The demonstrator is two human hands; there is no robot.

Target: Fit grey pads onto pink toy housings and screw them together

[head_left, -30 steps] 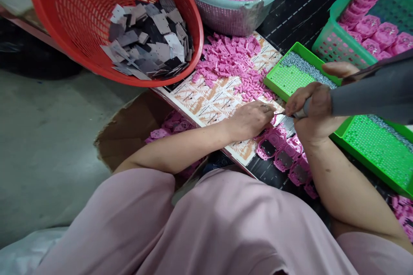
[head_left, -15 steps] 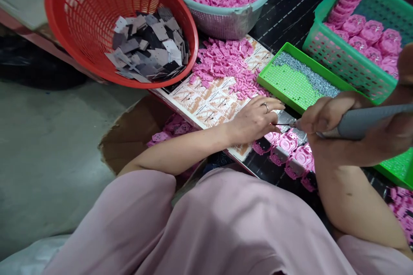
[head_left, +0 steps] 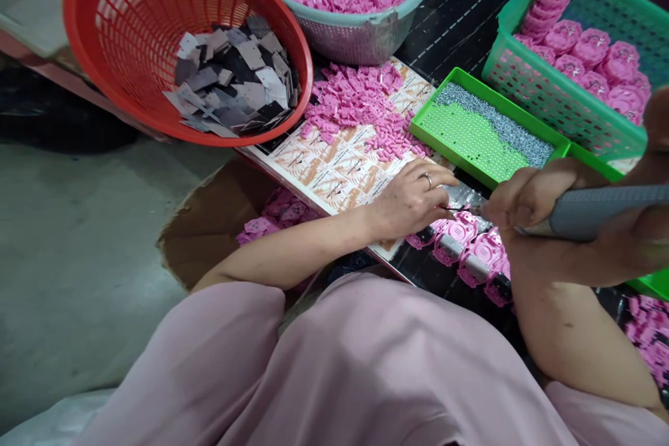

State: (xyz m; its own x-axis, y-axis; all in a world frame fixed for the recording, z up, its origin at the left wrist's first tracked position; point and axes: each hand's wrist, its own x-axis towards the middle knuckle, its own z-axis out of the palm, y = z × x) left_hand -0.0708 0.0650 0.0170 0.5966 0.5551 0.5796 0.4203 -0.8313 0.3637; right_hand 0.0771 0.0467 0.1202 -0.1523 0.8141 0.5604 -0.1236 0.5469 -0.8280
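Observation:
My right hand is wrapped round a grey electric screwdriver, held nearly level and pointing left. Its thin dark bit ends at the fingertips of my left hand. That hand wears a ring and has its fingers bent together; whatever they pinch is hidden beneath them. Just below the bit, pink plastic housings stand in a row along the table edge, some bearing a grey plate and some a black one. The left fingers partly cover the row's near end.
A green tray of small screws lies beyond my hands. Behind it stands a green basket of pink housings. Loose pink parts cover the printed board, near a pale blue basket and a red basket of grey plates.
The view has shifted slightly, so the baskets and tray appear further left. My right hand and the screwdriver sit a little lower in the picture. The bit still meets my left fingertips.

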